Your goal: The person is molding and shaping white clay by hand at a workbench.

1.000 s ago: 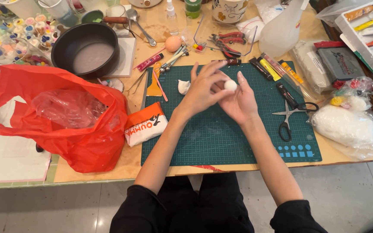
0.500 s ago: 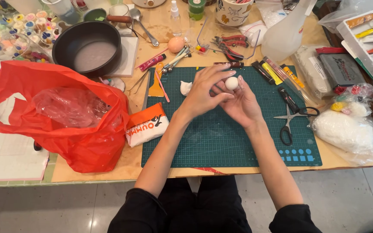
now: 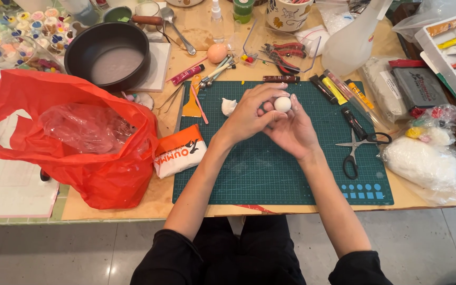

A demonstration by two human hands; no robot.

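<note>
Barely shifted, both hands cup the white ball (image 3: 282,104): left hand (image 3: 250,113) apparently pinching, right hand (image 3: 291,130) cradling beneath.

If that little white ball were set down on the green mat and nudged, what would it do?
The white ball, held between the left hand and right hand, looks round and smooth, so it would probably roll on the flat cutting mat. It seems soft clay, likely denting under pressure, and light.

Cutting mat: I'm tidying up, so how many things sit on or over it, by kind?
On or over the cutting mat:
White clay ball, held by the left hand and right hand: 1
White clay lump: 1
Scissors: 1
Black marker: 1
Total: 4
</note>
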